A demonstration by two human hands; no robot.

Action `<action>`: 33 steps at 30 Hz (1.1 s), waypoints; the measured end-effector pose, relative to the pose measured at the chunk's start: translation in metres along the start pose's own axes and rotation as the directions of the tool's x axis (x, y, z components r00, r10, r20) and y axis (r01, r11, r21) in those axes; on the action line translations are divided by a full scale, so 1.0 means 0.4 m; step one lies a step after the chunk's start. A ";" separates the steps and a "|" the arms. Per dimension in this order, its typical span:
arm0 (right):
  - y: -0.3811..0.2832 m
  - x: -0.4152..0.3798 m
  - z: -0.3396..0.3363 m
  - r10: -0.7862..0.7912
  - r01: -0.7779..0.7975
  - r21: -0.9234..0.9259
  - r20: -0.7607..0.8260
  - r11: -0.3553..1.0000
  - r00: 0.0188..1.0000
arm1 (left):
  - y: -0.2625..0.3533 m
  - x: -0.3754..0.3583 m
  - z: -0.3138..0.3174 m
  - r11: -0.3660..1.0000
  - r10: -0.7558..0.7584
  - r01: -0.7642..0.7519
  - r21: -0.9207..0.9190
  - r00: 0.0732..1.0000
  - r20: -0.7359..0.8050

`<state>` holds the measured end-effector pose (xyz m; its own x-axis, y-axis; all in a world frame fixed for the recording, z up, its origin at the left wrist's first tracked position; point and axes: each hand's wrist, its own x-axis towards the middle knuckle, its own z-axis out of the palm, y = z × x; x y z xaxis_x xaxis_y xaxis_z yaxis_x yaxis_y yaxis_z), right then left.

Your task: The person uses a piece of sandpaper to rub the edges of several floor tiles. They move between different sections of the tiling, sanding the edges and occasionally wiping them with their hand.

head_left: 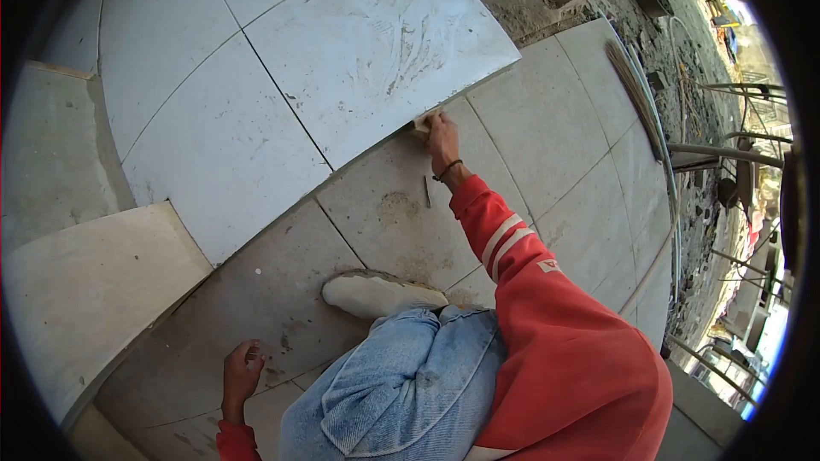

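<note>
One hand [442, 141] closed on pale piece [421, 124]

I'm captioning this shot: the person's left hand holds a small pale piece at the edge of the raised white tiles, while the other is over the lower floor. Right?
Not quite: the head view shows the right hand holding the small pale piece at the edge of the raised white tiles; the left hand is the one over the lower floor.
</note>
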<state>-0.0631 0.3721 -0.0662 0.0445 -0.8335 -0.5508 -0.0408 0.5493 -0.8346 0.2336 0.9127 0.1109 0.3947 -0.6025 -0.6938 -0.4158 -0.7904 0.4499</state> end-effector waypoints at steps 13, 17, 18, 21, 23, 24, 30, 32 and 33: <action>0.086 -0.104 0.092 0.091 -0.091 -0.008 0.140 0.996 0.986 | 0.175 -0.009 -0.123 0.981 0.177 -0.172 0.088 0.983 -0.052; 0.165 -0.438 0.209 0.172 0.007 -0.272 0.631 0.962 0.756 | 0.351 -0.032 -0.216 0.863 0.468 -0.424 0.274 0.876 -0.118; 0.136 -0.461 0.209 0.164 0.027 -0.276 0.644 0.961 0.748 | 0.397 -0.047 -0.241 0.858 0.482 -0.436 0.271 0.867 -0.129; 0.031 -0.484 0.166 0.053 0.165 -0.281 0.630 0.945 0.775 | 0.519 -0.099 -0.290 0.800 0.571 -0.510 0.316 0.809 -0.139; -0.079 -0.468 0.104 -0.090 0.242 -0.221 0.535 0.945 0.840 | 0.591 -0.128 -0.293 0.763 0.640 -0.608 0.221 0.759 -0.122; -0.120 -0.432 0.055 -0.099 0.211 -0.190 0.472 0.959 0.876 | 0.621 -0.147 -0.289 0.755 0.649 -0.615 0.226 0.751 -0.121; -0.443 -0.368 -0.281 -0.329 0.338 -0.103 0.098 0.935 0.939 | 0.760 -0.203 -0.212 0.470 0.873 -0.883 -0.013 0.463 0.157; -0.517 -0.357 -0.345 -0.326 0.326 -0.032 0.020 0.945 0.945 | 0.774 -0.186 -0.183 0.484 0.868 -0.870 -0.091 0.465 0.174; -0.531 -0.338 -0.370 -0.334 0.334 -0.016 -0.012 0.943 0.943 | 0.779 -0.176 -0.166 0.505 0.859 -0.846 -0.172 0.474 0.194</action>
<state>-0.2080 0.3592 0.1869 0.0440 -0.9697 -0.2404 -0.0393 0.2388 -0.9703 0.1305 0.7013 0.3372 -0.3289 -0.9430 -0.0515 -0.4033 0.0909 0.9105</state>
